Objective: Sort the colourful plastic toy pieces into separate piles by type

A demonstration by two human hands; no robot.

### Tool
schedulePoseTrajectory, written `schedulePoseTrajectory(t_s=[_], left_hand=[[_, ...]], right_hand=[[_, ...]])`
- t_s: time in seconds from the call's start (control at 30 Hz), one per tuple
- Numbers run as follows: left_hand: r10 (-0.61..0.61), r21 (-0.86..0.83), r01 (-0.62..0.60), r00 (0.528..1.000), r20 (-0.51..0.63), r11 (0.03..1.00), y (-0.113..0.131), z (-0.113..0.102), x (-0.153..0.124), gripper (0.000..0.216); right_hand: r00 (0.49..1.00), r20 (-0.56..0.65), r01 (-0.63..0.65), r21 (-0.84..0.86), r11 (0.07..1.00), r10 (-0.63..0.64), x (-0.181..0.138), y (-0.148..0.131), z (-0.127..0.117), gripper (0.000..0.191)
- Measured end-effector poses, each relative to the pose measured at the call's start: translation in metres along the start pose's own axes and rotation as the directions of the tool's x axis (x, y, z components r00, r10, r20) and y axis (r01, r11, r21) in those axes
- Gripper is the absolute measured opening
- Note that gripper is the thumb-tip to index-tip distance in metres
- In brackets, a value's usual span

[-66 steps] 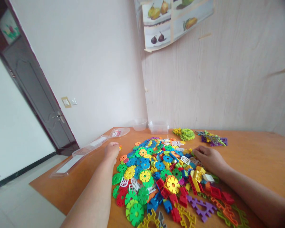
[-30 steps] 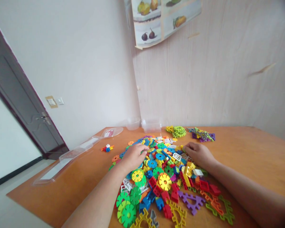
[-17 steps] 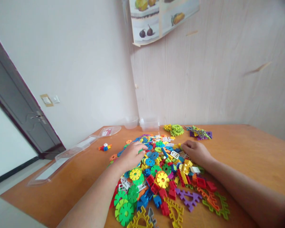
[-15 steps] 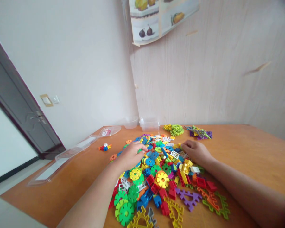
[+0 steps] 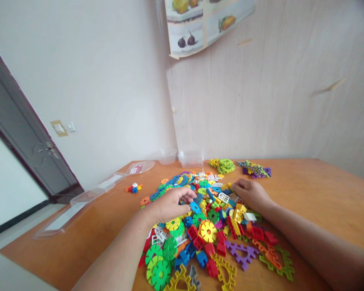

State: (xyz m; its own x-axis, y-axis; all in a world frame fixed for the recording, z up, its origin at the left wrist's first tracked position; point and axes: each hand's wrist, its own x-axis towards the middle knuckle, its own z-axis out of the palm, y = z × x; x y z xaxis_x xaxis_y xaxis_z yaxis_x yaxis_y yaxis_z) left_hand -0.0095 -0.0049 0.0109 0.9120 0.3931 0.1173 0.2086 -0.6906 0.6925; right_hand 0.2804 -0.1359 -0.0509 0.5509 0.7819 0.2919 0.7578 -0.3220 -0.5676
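Note:
A big heap of coloured plastic building pieces (image 5: 208,230) (gear discs, squares, toothed frames) lies on the orange table (image 5: 321,194). My left hand (image 5: 171,204) hovers over the heap's left part. Its fingers are curled in a pinch with a blue piece (image 5: 197,198) at the fingertips. My right hand (image 5: 250,194) rests on the heap's far right side, fingers bent down onto the pieces. What lies under them is hidden.
A small joined cluster of pieces (image 5: 134,188) sits apart at the left. Beside it a long clear plastic lid (image 5: 91,196) reaches the table's left edge. Two clear tubs (image 5: 190,158) stand by the wall, near a green-yellow cluster (image 5: 223,165) and a purple cluster (image 5: 255,169).
My left hand set down the small cluster at the left, moved right onto the heap, and has now drawn back toward me with its fingers pinched. My right hand has barely moved.

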Motion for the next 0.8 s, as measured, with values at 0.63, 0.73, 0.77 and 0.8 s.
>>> schedulePoseTrajectory(t_s=[0.63,0.73,0.77,0.8], left_hand=[[0.095,0.525,0.000,0.984,-0.153,0.851,-0.029,-0.002,0.009,0.018],[0.104,0.507,-0.005,0.981,-0.167,0.862,-0.030,0.000,0.010,0.011],[0.107,0.492,-0.012,0.981,-0.164,0.871,-0.029,-0.001,0.010,0.009],[0.104,0.470,-0.015,0.981,-0.165,0.882,-0.027,-0.002,0.010,0.006]], right_hand=[[1.000,0.009,-0.025,-0.007,1.000,0.025,0.001,0.003,0.002,0.032],[1.000,0.016,-0.019,-0.016,1.000,0.019,0.001,0.001,0.001,0.032],[1.000,0.018,-0.018,-0.017,1.000,0.018,0.001,0.000,0.001,0.032],[1.000,0.021,-0.017,-0.018,1.000,0.017,0.001,-0.001,0.000,0.033]])
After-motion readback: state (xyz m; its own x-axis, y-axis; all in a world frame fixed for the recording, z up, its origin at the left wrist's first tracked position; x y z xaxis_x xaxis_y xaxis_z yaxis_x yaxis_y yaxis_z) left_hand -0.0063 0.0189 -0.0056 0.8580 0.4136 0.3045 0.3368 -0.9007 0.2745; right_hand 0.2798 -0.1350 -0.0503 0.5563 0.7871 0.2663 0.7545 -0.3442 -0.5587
